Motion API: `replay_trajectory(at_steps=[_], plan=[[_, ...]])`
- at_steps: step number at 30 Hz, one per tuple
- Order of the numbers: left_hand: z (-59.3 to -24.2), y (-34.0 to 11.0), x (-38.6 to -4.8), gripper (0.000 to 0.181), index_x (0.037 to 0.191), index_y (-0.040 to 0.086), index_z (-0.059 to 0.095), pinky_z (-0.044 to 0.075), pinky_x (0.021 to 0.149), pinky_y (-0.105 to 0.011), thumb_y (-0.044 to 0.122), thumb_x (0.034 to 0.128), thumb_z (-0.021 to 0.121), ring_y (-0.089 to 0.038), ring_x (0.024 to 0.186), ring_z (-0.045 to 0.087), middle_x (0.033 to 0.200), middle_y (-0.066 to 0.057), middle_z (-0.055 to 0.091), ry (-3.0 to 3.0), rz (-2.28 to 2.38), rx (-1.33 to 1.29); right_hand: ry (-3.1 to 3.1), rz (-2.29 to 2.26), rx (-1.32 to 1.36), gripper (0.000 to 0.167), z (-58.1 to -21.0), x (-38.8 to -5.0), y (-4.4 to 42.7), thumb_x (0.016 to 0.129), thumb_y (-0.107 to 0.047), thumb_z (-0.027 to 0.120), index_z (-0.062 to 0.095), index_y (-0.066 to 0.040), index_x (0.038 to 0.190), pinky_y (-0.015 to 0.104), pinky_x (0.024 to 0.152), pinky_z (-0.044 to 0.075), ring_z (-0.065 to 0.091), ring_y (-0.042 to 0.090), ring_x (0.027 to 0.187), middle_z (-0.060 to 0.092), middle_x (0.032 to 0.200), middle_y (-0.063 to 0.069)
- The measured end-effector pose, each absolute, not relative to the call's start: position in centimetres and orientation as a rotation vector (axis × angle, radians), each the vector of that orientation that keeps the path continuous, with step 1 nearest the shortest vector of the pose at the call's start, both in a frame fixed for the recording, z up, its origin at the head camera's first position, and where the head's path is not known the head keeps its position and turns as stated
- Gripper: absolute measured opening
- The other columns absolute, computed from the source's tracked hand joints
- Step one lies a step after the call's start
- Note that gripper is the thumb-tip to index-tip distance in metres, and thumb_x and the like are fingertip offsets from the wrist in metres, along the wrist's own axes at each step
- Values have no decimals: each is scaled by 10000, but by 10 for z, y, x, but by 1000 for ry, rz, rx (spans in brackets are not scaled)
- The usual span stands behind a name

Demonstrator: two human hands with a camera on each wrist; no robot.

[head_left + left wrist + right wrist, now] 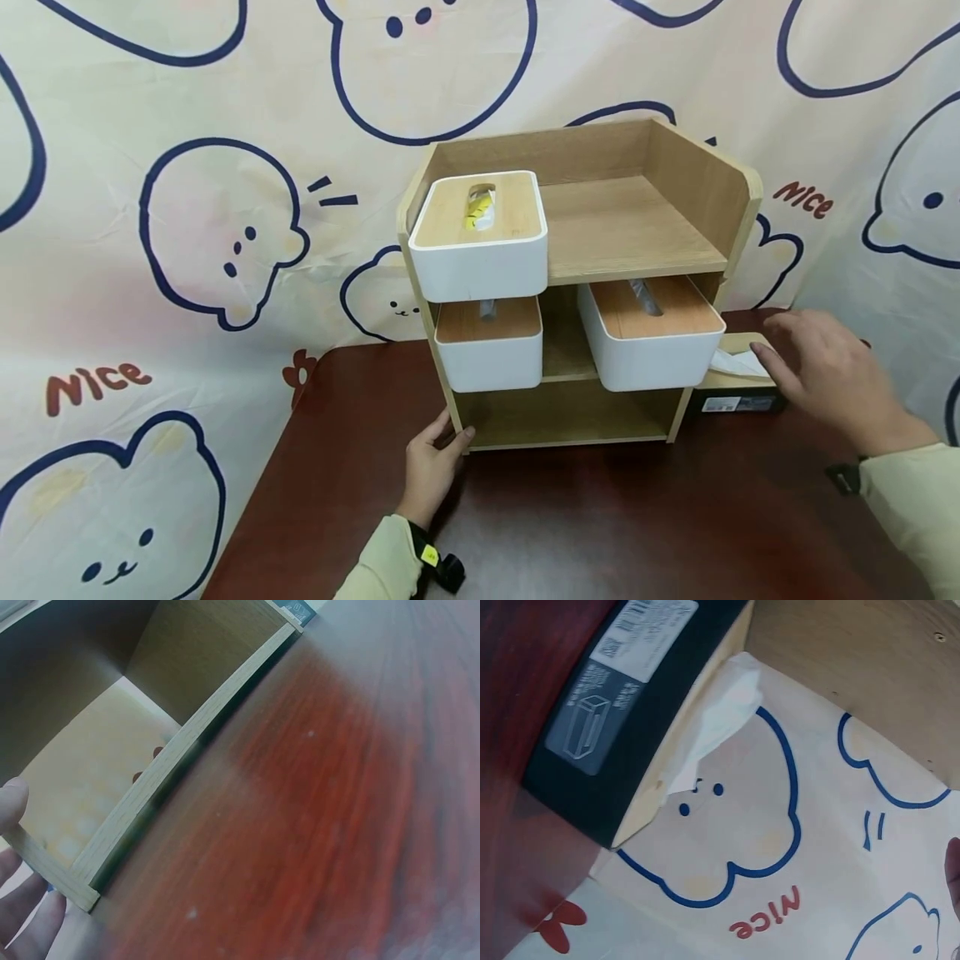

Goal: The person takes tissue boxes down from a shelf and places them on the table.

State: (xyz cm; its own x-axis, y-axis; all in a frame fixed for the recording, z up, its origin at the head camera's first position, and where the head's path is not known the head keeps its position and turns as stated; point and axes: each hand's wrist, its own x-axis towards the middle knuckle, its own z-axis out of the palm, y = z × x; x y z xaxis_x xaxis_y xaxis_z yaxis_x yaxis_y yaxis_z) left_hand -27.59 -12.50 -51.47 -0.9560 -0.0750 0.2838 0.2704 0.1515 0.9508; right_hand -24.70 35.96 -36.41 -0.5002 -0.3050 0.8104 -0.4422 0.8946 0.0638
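A wooden shelf (570, 408) stands on the table, its lower left side panel pinched between the thumb and fingers of the left hand (431, 471); the left wrist view shows the same hand (26, 892) around the panel's edge (56, 874). Three white boxes with wooden lids are on the shelf: one on top at left (480, 267), one below it (489, 362), one at middle right (660, 358). The right hand (843, 379) is raised at the shelf's right, fingers apart, holding nothing, near a dark tissue box (738, 400) with white tissue (738, 363) at its top.
The dark red table (600, 517) extends in front of the shelf and to both sides. Behind it hangs a cloth (247, 367) printed with cartoon bears. The shelf's raised right side panel (701, 183) stands between the top board and the right hand's side.
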Motion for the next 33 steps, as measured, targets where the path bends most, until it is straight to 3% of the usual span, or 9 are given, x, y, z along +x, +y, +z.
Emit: replay_trajectory(at_steps=[12,18,33], plan=[[-509,-124,-277,561,1366,103,574,564,693,-288,225,856,776,-213,1024,659,1284,-111,612,-2173,-1915,-161,-2076,222,548,714,-350,-246,355,977,-592,395,595,88,1064,519,718,406,531,426,874,585,927,251],[-489,-121,-264,530,1365,55,562,571,705,-371,120,874,750,-282,1021,654,1252,-183,616,-2201,-1932,-145,-2053,234,534,727,-349,-245,353,970,-603,396,598,90,1055,516,721,390,525,434,871,584,925,258],[-478,-120,-256,521,1361,28,554,559,731,-282,81,877,738,-389,1114,597,1286,-240,574,-2167,-1951,-198,-2087,172,492,773,-334,-238,343,970,-631,343,582,103,1027,545,666,428,523,423,839,573,900,264]])
